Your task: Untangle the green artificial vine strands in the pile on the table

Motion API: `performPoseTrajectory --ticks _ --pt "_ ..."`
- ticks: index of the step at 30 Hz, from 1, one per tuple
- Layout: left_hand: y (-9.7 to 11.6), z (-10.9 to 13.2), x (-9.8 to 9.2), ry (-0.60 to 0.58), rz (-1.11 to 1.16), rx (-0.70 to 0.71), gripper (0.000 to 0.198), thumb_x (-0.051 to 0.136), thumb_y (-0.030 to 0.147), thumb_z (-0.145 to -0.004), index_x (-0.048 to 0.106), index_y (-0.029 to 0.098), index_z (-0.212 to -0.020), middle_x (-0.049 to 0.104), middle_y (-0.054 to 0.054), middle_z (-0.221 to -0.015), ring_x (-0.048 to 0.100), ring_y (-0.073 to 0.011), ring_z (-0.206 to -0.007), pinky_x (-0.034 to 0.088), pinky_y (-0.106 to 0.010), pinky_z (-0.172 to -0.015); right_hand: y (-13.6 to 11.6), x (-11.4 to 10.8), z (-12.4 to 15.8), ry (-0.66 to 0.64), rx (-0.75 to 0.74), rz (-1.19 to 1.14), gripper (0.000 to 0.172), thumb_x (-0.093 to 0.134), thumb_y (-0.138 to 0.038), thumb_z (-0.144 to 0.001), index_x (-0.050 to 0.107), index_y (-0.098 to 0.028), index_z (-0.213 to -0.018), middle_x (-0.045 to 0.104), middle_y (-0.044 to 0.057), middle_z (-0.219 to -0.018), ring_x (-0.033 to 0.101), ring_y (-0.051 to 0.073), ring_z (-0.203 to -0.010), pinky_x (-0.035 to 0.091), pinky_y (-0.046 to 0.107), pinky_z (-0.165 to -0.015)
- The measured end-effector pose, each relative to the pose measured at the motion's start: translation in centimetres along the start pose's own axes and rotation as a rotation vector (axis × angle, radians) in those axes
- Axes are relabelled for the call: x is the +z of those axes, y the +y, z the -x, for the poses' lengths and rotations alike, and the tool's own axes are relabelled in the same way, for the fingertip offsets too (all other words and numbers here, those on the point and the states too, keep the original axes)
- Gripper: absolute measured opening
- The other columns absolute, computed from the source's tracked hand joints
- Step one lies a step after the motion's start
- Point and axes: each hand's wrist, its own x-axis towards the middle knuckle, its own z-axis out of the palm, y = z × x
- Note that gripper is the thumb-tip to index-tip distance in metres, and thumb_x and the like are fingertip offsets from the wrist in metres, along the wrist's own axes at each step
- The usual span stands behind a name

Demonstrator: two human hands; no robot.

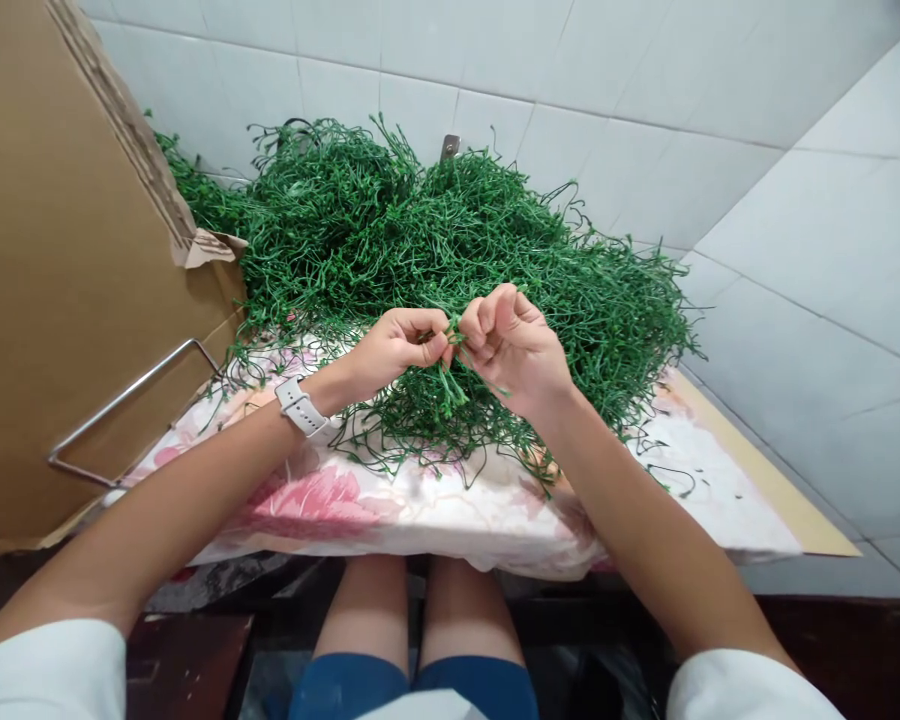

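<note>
A big heap of green plastic stems [435, 250] lies on a table covered with a flowered cloth [390, 505]. My left hand [397, 345], with a white watch on its wrist, is closed in a pinch on a small bunch of green stems [450, 385] that hangs down between my hands. My right hand [514, 345] is curled shut on the same bunch, knuckles up, touching the left fingertips. Both hands hover just above the near edge of the heap.
A large cardboard box [67, 260] stands open at the left, with a metal wire handle [120, 405] beside it. White tiled walls [795, 230] close the back and right. Loose stems [667, 475] lie on the cloth's right side. My knees are below the table.
</note>
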Motion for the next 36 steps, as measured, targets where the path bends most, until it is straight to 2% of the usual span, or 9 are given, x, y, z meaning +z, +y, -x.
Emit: performPoseTrajectory --ticks 11,13,17,19,22,25,28,33,36 --pt "0.6 0.1 0.8 -0.13 -0.032 0.029 0.033 0.076 0.033 -0.08 0.058 0.015 -0.059 0.053 0.003 -0.058 0.04 -0.0068 -0.056 0.03 -0.026 -0.057 -0.6 -0.5 0.8 -0.097 -0.31 0.378 0.043 0.074 -0.047 -0.092 0.062 -0.019 -0.062 0.052 -0.001 -0.055 0.047 0.009 -0.051 0.036 0.025 -0.046" --pt "0.7 0.1 0.3 -0.085 -0.041 0.031 0.034 0.075 0.033 -0.08 0.056 0.016 -0.058 0.053 0.003 -0.057 0.041 -0.0067 -0.055 0.03 -0.025 -0.056 -1.7 -1.8 0.4 0.027 -0.398 0.366 0.034 0.079 -0.039 -0.088 0.066 -0.021 -0.063 0.053 -0.002 -0.055 0.046 0.009 -0.048 0.032 0.024 -0.043" --pt "1.1 -0.2 -1.6 0.113 0.015 0.085 0.041 0.081 0.041 -0.079 0.053 0.017 -0.062 0.059 0.001 -0.06 0.047 -0.0073 -0.057 0.034 -0.023 -0.056 -4.1 -5.9 -1.1 0.499 -0.744 0.223 0.017 0.083 -0.025 -0.076 0.069 -0.024 -0.065 0.056 -0.003 -0.062 0.044 0.008 -0.048 0.032 0.023 -0.044" --pt "1.2 -0.3 -2.0 0.139 0.073 0.061 0.044 0.084 0.048 -0.078 0.055 0.016 -0.066 0.061 0.001 -0.063 0.049 -0.0068 -0.057 0.036 -0.021 -0.055 -4.2 -7.2 -1.8 0.545 -0.666 0.414 0.013 0.08 -0.036 -0.082 0.076 -0.025 -0.076 0.057 -0.002 -0.067 0.04 0.007 -0.049 0.033 0.025 -0.047" --pt "1.3 -0.2 -1.7 0.111 0.226 -0.017 0.041 0.085 0.048 -0.077 0.061 0.015 -0.072 0.061 0.001 -0.064 0.052 -0.007 -0.055 0.039 -0.02 -0.054 -3.2 -7.4 -1.8 0.446 -0.517 0.923 0.035 0.072 -0.054 -0.088 0.081 -0.026 -0.106 0.064 0.004 -0.088 0.055 0.015 -0.071 0.043 0.03 -0.06" --pt "1.4 0.1 -1.0 0.059 0.409 -0.02 0.031 0.082 0.038 -0.08 0.064 0.014 -0.074 0.056 0.001 -0.058 0.051 -0.0087 -0.052 0.039 -0.022 -0.053 -2.3 -6.5 -1.2 0.429 -0.526 1.195 0.047 0.059 -0.063 -0.094 0.079 -0.025 -0.113 0.068 0.009 -0.103 0.061 0.024 -0.099 0.051 0.039 -0.077" --pt "1.9 0.6 -0.7 -0.029 0.524 -0.026 0.028 0.072 0.03 -0.087 0.06 0.014 -0.067 0.045 0.002 -0.05 0.043 -0.0091 -0.048 0.035 -0.023 -0.052 -1.8 -5.4 -0.6 0.384 -0.566 1.2 0.044 0.055 -0.059 -0.099 0.079 -0.023 -0.107 0.071 0.01 -0.102 0.062 0.026 -0.103 0.051 0.041 -0.083" --pt "2.7 0.9 -0.8 -0.144 0.533 -0.126 0.038 0.073 0.036 -0.083 0.054 0.015 -0.058 0.039 0.0 -0.049 0.041 -0.0113 -0.051 0.034 -0.026 -0.054 -0.9 -3.3 -0.1 -0.029 -0.436 1.075 0.037 0.068 -0.048 -0.096 0.071 -0.025 -0.125 0.075 0.009 -0.121 0.066 0.023 -0.108 0.053 0.038 -0.088" --pt "2.4 0.7 -1.1 -0.141 0.516 -0.134 0.038 0.076 0.041 -0.081 0.058 0.016 -0.059 0.043 0.0 -0.05 0.042 -0.0116 -0.05 0.033 -0.027 -0.053 -0.4 -2.5 0.1 -0.121 -0.406 1.012 0.024 0.071 -0.043 -0.095 0.075 -0.025 -0.11 0.079 0.005 -0.101 0.067 0.019 -0.092 0.051 0.037 -0.086"
